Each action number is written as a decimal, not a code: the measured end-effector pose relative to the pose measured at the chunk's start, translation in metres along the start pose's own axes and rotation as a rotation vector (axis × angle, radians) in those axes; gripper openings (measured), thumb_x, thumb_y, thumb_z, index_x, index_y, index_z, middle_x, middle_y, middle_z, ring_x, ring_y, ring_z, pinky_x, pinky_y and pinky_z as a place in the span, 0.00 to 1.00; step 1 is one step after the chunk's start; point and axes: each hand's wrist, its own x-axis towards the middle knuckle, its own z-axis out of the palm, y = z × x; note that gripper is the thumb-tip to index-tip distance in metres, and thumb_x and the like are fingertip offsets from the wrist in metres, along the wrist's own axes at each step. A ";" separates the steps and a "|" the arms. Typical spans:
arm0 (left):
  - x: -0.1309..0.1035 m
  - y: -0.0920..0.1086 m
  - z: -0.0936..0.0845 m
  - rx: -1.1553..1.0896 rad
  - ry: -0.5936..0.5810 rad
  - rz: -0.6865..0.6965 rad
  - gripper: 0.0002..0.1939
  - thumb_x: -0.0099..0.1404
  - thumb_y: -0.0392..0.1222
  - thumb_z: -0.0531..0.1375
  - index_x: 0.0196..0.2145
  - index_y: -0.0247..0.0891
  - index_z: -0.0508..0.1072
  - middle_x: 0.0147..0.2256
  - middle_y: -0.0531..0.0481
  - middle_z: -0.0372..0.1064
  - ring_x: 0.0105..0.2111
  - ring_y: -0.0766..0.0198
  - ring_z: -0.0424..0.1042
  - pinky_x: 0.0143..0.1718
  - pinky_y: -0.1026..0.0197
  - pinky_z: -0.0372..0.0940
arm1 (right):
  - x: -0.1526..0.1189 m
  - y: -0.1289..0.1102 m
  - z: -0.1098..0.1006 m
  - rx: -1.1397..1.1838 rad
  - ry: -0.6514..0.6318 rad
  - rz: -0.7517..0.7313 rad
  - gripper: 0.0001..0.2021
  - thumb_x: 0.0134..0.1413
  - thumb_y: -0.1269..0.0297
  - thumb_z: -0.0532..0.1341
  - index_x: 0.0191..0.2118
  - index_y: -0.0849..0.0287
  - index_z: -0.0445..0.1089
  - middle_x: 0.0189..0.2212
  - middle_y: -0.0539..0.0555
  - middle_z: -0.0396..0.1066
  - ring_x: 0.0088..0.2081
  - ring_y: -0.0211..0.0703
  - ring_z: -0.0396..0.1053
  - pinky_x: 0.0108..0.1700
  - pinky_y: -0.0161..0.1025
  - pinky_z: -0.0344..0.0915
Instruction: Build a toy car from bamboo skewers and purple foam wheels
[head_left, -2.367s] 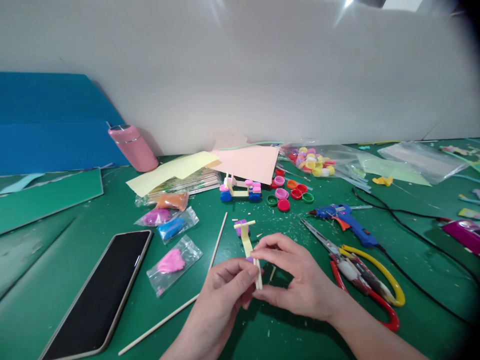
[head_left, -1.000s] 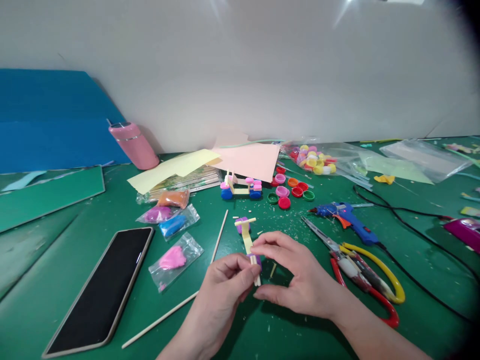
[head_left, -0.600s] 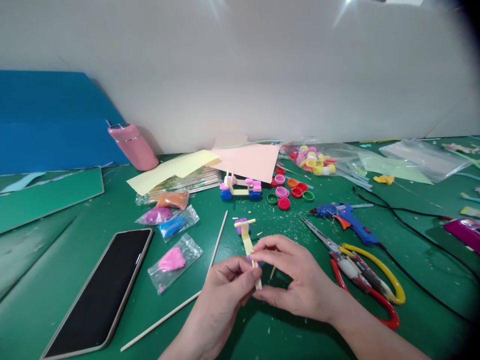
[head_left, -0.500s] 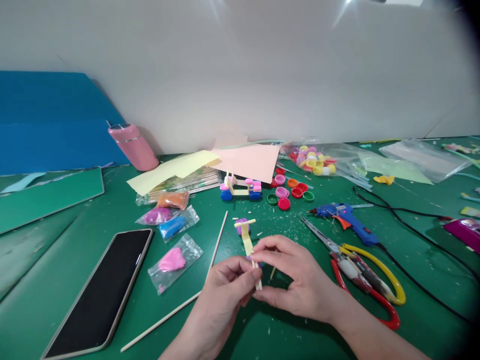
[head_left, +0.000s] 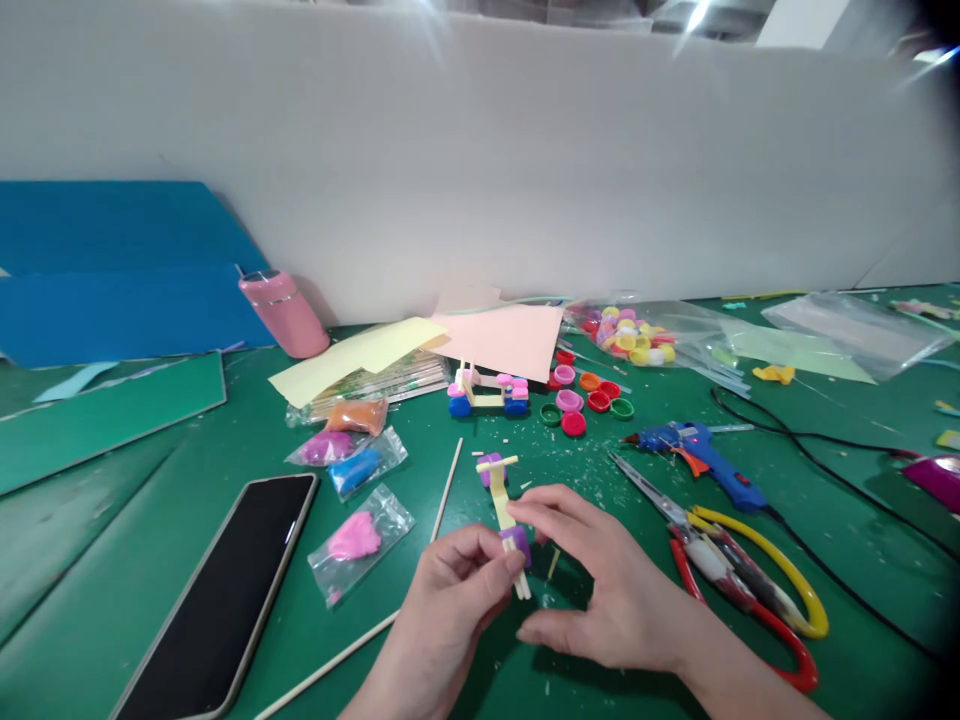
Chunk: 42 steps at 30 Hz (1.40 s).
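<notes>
My left hand (head_left: 469, 605) is closed in a pinch on the near end of a small wooden-stick toy vehicle (head_left: 500, 490). It has a pale yellow body strip, a crosspiece at its far end, purple wheel-like pieces at both ends and short sticks jutting toward me. To its right, my right hand (head_left: 600, 590) is open, thumb well apart from the fingers; the index fingertip is at the strip's edge, and contact is hard to tell. Behind them stands a similar toy vehicle (head_left: 489, 398) with blue wheels and pink pieces.
Right lie pliers (head_left: 720, 560), a blue glue gun (head_left: 697, 458) and its cord. Bottle caps (head_left: 574, 425) are scattered behind. Left are a phone (head_left: 217, 600), bagged pink clay (head_left: 355, 537) and a long stick (head_left: 337, 660). Paper sheets (head_left: 499, 335) and a pink bottle (head_left: 286, 315) stand farther back.
My right thumb has moved away from the sticks and the hand has opened. The near purple piece now shows more fully. My left hand keeps its pinch; the camera view has tilted up slightly.
</notes>
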 end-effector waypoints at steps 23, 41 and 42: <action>0.001 -0.007 -0.002 -0.024 -0.056 0.294 0.05 0.51 0.38 0.64 0.20 0.38 0.74 0.21 0.54 0.63 0.24 0.67 0.62 0.29 0.64 0.58 | 0.005 -0.006 0.016 0.467 0.059 0.287 0.08 0.47 0.66 0.65 0.24 0.62 0.66 0.22 0.45 0.55 0.22 0.31 0.52 0.22 0.30 0.50; 0.002 0.010 -0.007 0.656 -0.200 0.205 0.06 0.56 0.36 0.55 0.22 0.36 0.66 0.19 0.57 0.57 0.21 0.69 0.53 0.22 0.66 0.49 | 0.002 -0.001 -0.006 0.059 -0.196 0.145 0.04 0.51 0.71 0.59 0.27 0.61 0.66 0.23 0.46 0.60 0.24 0.32 0.59 0.27 0.29 0.55; 0.002 0.011 -0.008 0.746 -0.242 0.217 0.06 0.57 0.36 0.54 0.23 0.36 0.66 0.19 0.57 0.56 0.21 0.69 0.53 0.22 0.66 0.49 | 0.002 0.000 -0.008 0.006 -0.223 0.117 0.03 0.51 0.71 0.58 0.28 0.61 0.67 0.24 0.47 0.62 0.26 0.33 0.60 0.28 0.29 0.55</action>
